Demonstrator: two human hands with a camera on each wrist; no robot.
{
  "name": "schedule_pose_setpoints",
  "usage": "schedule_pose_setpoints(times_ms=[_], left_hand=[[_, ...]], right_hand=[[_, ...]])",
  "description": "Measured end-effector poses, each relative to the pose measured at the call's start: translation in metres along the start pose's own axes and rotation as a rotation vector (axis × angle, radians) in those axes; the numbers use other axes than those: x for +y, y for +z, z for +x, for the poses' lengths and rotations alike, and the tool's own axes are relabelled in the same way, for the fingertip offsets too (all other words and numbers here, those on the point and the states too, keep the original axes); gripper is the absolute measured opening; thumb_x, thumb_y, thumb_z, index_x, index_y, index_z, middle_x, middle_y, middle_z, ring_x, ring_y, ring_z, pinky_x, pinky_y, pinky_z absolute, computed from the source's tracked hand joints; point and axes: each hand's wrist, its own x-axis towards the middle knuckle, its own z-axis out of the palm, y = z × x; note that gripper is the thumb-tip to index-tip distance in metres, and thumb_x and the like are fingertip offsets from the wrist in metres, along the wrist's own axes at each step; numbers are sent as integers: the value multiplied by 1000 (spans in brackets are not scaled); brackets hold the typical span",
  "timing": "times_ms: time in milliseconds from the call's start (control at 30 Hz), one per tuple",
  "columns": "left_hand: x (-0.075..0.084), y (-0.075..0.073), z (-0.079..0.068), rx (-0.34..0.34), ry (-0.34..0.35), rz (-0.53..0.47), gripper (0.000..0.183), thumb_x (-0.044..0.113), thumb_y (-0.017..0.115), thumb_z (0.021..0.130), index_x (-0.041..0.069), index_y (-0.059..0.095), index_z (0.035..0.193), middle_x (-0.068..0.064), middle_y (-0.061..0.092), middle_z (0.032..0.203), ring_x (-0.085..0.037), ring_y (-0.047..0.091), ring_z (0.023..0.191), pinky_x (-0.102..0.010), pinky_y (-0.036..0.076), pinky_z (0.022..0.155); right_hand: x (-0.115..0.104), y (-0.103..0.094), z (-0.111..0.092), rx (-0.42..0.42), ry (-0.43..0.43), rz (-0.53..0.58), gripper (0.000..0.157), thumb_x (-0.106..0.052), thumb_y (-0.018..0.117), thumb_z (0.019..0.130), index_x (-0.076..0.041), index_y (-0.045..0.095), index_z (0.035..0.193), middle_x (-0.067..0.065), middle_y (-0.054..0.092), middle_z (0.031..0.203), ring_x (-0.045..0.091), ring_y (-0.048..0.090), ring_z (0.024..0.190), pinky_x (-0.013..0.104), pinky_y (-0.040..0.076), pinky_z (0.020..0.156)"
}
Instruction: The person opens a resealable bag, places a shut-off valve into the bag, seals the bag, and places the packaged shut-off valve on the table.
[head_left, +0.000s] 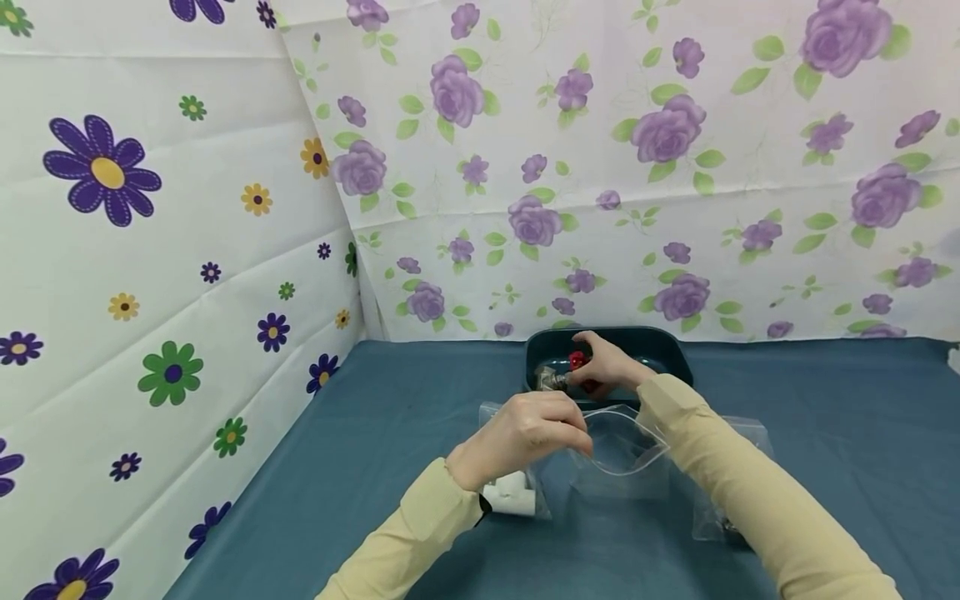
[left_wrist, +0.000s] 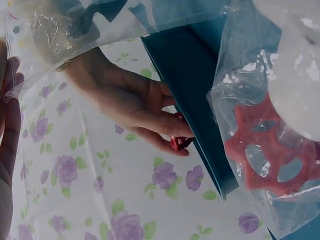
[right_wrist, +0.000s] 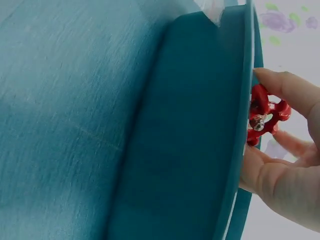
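Note:
My right hand [head_left: 609,364] reaches into the dark teal bin [head_left: 667,343] and pinches a red valve handwheel [right_wrist: 272,117] between thumb and fingers. A small metal stem end shows at the wheel's middle in the right wrist view. Beside those fingers in the bin lies a metal fitting [head_left: 551,380]. My left hand [head_left: 525,435] pinches the rim of a clear zip bag [head_left: 621,482], whose mouth gapes toward the right forearm. In the left wrist view only part of that hand [left_wrist: 7,145] shows at the edge.
Under my left hand lies a clear bag with white pipe fittings [head_left: 512,497]; the left wrist view shows a red handwheel [left_wrist: 272,150] in it. Another clear bag [head_left: 750,433] lies partly beneath the right forearm. Floral cloth [head_left: 525,167] hangs behind the blue table [head_left: 847,433].

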Motion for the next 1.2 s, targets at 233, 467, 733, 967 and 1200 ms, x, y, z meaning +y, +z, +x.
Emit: schedule_pose_setpoints(times_ms=[233, 467, 733, 967, 1200], left_hand=[[0, -1, 4, -24, 0, 20, 14, 4, 60, 87, 13, 69, 80, 2, 59, 83, -5, 52, 79, -13, 39, 77], [-1, -1, 2, -18, -23, -3, 16, -2, 61, 85, 12, 69, 81, 1, 59, 84, -5, 52, 81, -13, 39, 76], [-5, 1, 5, -7, -34, -4, 15, -2, 63, 83, 11, 70, 82, 1, 60, 84, -6, 54, 82, -13, 40, 78], [-15, 0, 5, -8, -51, -5, 13, 0, 62, 85, 10, 70, 85, 0, 60, 85, -5, 54, 82, -12, 40, 77], [-23, 3, 8, -25, -64, 3, 14, 3, 59, 87, 9, 71, 84, -2, 61, 84, -5, 54, 81, -11, 40, 74]], right_hand=[[-9, -10, -3, 42, -73, -220, 47, -9, 75, 75, 3, 50, 113, 19, 52, 96, 28, 57, 74, 36, 52, 55], [-11, -29, -14, 53, -140, -235, 50, -7, 76, 73, 2, 49, 114, 17, 54, 96, 25, 56, 72, 36, 51, 55], [-23, -57, -39, 107, -210, -257, 55, -10, 76, 73, -1, 47, 118, 27, 49, 114, 32, 56, 85, 36, 51, 58], [-40, -76, -59, 161, -270, -295, 56, -14, 78, 73, -4, 48, 119, 29, 46, 116, 28, 59, 77, 34, 52, 58], [-51, -90, -79, 184, -323, -320, 60, -18, 78, 73, -6, 46, 122, 27, 46, 116, 32, 57, 84, 36, 51, 61]])
